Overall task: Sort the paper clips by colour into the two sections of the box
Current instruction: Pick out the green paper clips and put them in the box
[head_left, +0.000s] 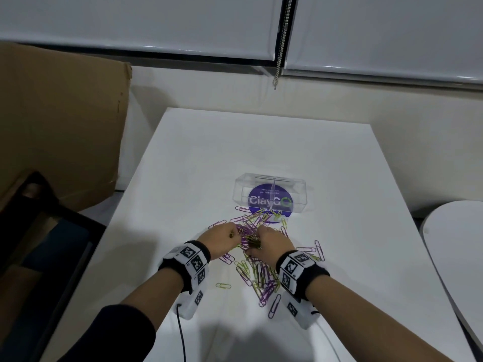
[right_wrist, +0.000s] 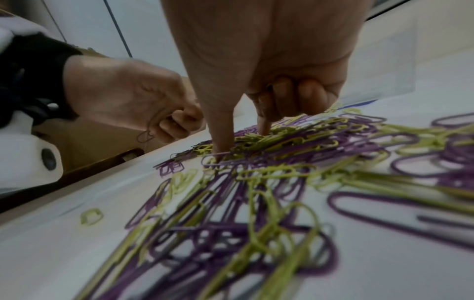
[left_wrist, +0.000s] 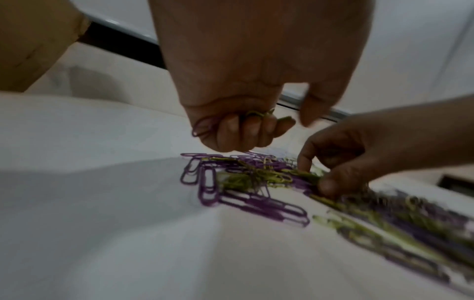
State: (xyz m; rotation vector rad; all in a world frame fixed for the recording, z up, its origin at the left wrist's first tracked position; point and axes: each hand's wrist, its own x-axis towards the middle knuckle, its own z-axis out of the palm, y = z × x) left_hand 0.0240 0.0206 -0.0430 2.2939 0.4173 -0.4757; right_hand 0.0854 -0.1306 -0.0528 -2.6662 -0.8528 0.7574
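here, the white table carried everything, and a brown cardboard sheet leaned well off beyond the left hand's outer side. just past both hands' fingertips stood the clear plastic box, its thin divider splitting it into two sections; both sections looked bare of clips, with only a purple round sticker showing through the floor. the pile of purple and yellow-green paper clips spread from the box's near edge back under and between the two hands, thickest behind the right hand's wrist, and a few strays lay out past that hand's outer side. one lone yellow-green clip lay apart on the left hand's side, behind its wrist. the left hand hovered just above the pile's far end with its fingers curled into the palm around a small bunch of clips, purple and yellow-green loops poking out between them. the right hand sat close beside it, thumb and forefinger reaching down into the pile and touching the clips, the other fingers folded in; whether it had actually pinched a clip could not be told.
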